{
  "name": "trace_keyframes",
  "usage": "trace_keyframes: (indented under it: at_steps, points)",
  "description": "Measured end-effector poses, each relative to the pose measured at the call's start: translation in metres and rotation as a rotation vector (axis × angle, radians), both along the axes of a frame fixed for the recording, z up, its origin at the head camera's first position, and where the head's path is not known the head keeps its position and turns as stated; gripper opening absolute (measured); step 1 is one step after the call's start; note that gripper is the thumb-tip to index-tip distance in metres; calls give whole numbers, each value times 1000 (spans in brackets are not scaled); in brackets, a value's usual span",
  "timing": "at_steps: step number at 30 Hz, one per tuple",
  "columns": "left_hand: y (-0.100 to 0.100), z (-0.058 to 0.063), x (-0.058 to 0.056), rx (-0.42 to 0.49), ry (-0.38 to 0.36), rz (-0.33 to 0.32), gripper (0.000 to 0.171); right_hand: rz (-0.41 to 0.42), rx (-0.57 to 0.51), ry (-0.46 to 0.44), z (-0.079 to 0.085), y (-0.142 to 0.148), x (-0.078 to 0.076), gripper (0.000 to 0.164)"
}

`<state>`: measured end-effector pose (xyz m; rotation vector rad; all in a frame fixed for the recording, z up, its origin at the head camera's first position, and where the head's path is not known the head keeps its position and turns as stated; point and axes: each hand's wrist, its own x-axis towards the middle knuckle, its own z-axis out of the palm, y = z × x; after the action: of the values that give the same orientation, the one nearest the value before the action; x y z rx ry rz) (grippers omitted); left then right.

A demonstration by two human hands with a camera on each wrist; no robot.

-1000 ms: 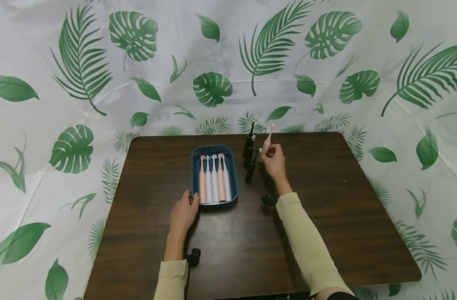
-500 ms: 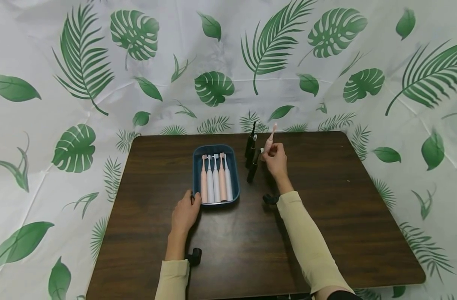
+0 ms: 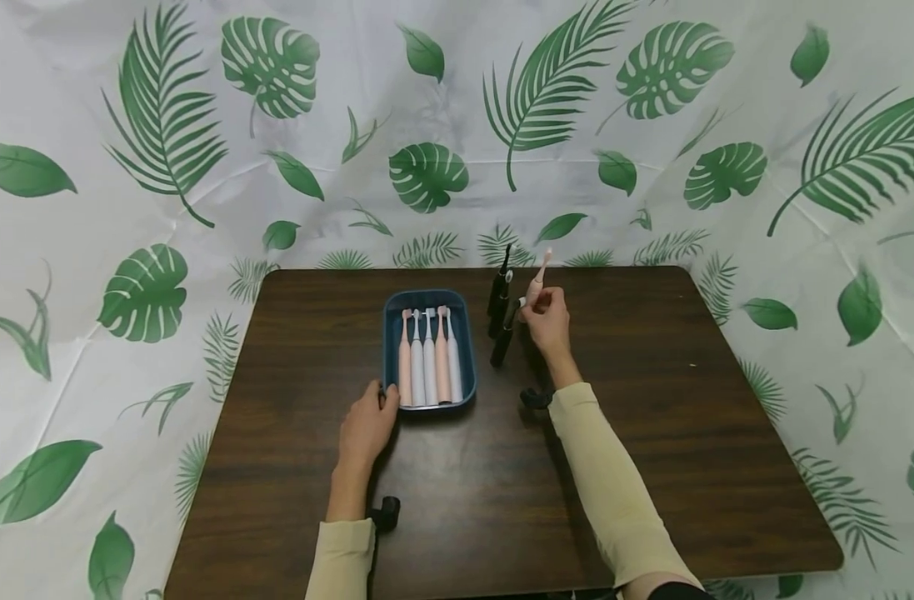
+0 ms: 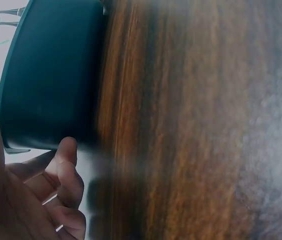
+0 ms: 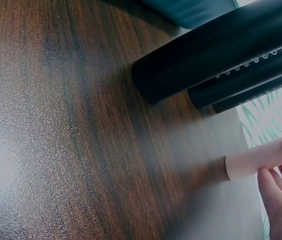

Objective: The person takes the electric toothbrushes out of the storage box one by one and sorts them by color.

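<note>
My right hand (image 3: pixel 549 321) pinches the handle of a pink electric toothbrush (image 3: pixel 535 286), held upright with its brush head up. In the right wrist view the base of this toothbrush (image 5: pixel 243 164) is close to the tabletop. Three black electric toothbrushes (image 3: pixel 505 335) stand upright in a row just left of it. A dark blue tray (image 3: pixel 467 354) holds several pink and white electric toothbrushes (image 3: pixel 429 367) lying side by side, heads to the back. My left hand (image 3: pixel 368 425) grips the tray's front left corner; in the left wrist view, fingertips (image 4: pixel 69 146) touch its outer wall.
Everything stands on a dark wood-grain table (image 3: pixel 666 433) with rounded corners. Behind it hangs a white cloth (image 3: pixel 337 75) printed with green leaves. A black wrist camera (image 3: pixel 535 399) shows at the right wrist, another black camera (image 3: pixel 386 514) at the left.
</note>
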<state>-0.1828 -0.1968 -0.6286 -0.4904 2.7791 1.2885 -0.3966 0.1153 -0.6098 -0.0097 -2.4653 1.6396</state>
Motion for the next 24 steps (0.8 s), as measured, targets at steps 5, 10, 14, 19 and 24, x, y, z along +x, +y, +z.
trace_keyframes:
  at_steps: [5,10,14,19,24]
  points:
    - [0,-1,-1,-7,17,3,60,-5,-2,-12,1,-1,0,44]
    - [-1,-2,-3,-19,30,1,50,19,14,-42,2,-1,-1,53]
    - [-1,-1,-3,-22,31,-7,46,25,30,-49,3,2,2,58]
    - [0,-1,-3,-16,25,-17,51,20,48,-75,8,9,11,57]
    - [-2,-2,-3,-33,28,-18,59,-6,60,-78,19,16,20,52]
